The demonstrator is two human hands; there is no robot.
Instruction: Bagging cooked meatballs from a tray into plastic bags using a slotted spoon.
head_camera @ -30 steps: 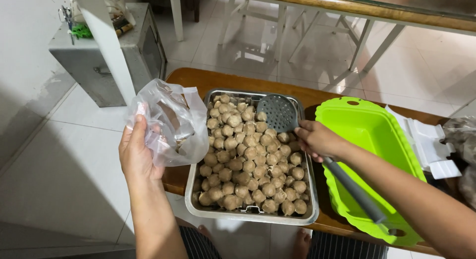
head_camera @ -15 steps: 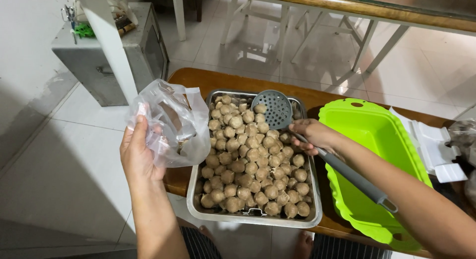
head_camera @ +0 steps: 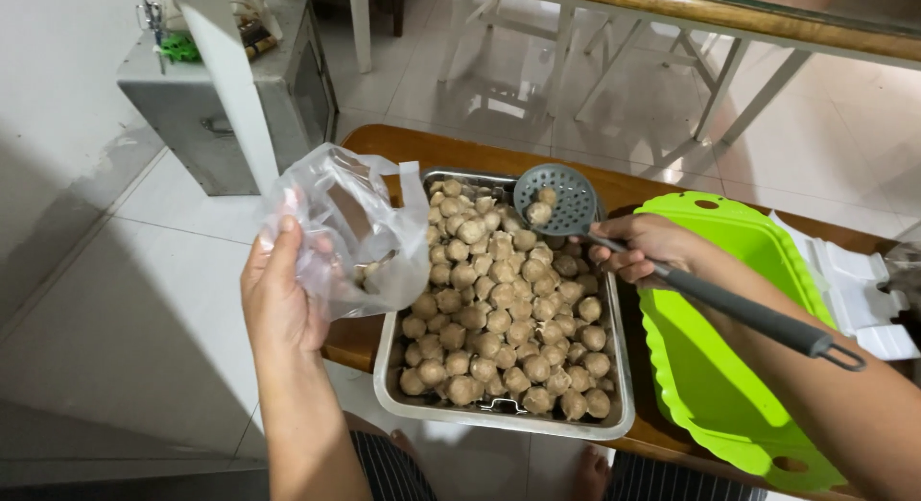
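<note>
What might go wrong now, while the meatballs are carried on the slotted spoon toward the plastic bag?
1. Two meatballs sit loose on the shallow slotted spoon; a tilt by the right hand may roll them off.
2. The left hand alone holds the plastic bag, and its mouth looks crumpled, so meatballs may miss it.
3. The bag hangs beyond the metal tray and near the table edge; a miss may land on the floor.
</note>
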